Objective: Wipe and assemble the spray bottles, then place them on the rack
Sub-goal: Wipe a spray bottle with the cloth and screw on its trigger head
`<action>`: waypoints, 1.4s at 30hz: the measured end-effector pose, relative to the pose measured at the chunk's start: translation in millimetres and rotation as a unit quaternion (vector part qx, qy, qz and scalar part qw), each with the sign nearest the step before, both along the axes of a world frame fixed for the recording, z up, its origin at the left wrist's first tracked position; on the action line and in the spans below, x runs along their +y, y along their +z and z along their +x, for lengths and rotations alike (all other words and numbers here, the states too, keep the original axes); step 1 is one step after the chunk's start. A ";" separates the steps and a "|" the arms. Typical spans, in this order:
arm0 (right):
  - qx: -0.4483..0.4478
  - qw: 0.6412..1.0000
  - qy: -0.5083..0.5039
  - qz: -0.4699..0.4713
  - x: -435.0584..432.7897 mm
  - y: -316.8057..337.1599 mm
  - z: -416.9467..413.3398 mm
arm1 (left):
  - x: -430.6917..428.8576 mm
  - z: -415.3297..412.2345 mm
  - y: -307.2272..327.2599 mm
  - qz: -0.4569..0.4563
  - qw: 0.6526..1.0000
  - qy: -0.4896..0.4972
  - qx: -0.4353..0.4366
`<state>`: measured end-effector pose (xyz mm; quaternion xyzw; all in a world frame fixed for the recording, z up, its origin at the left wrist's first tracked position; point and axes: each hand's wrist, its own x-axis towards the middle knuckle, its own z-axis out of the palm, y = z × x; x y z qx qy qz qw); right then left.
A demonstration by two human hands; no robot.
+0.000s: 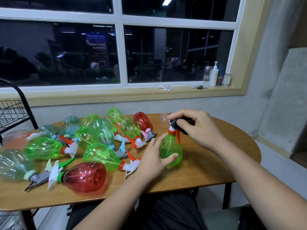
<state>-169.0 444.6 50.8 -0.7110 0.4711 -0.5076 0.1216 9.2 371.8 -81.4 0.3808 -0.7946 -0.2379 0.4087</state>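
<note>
The black spray head (pixel 174 124) is mostly hidden under the curled fingers of the right hand (pixel 199 130), which grip it. Just below, the left hand (pixel 152 156) wraps the upright green bottle (pixel 171 146) on the bench (pixel 207 166).

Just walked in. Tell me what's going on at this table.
A person sits at the rounded wooden table, working on one upright green translucent plastic spray bottle. The left hand holds its body steady while the right hand grips the black spray head on its neck. Many other green, red and clear plastic spray bottles lie on their sides to the left, and the black wire rack stands beyond the table's left edge.
</note>
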 end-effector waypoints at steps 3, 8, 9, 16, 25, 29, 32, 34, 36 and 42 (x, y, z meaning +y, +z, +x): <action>0.030 0.999 0.004 -0.020 -2.4 -6.8 -3.8 | 0.6 -0.1 2.0 0.001 1.000 0.002 -0.001; 0.014 0.999 0.036 -0.009 -11.5 -11.4 -13.1 | 0.9 0.3 3.1 -0.001 1.000 0.010 -0.003; 0.005 0.999 0.043 -0.001 -13.7 -11.0 -14.8 | 1.4 0.0 3.7 -0.001 1.000 0.013 -0.001; 0.002 0.998 0.052 0.028 -20.9 -9.4 -16.3 | 5.2 -4.0 7.0 -0.002 1.000 -0.002 0.008; -0.002 0.996 0.060 0.071 -28.7 -9.4 -18.8 | -1.1 -10.0 6.6 -0.018 1.000 0.009 0.018; -0.058 0.992 0.060 0.099 -31.8 -10.1 -19.6 | -0.1 -8.9 7.2 -0.018 1.000 -0.002 0.021; -0.078 0.990 0.055 0.099 -36.1 -14.0 -22.2 | 1.2 -7.5 9.3 -0.010 0.999 -0.022 0.032; -0.091 0.990 0.049 0.099 -40.2 -17.6 -23.8 | 2.3 -6.2 10.5 0.003 0.999 -0.034 0.039; -0.107 0.988 0.034 0.102 -43.7 -19.0 -25.1 | 2.7 -5.2 10.2 0.011 0.998 -0.033 0.043; -0.226 0.967 0.009 0.117 -62.1 -34.0 -24.1 | 0.7 -5.1 6.7 0.031 0.998 -0.039 0.049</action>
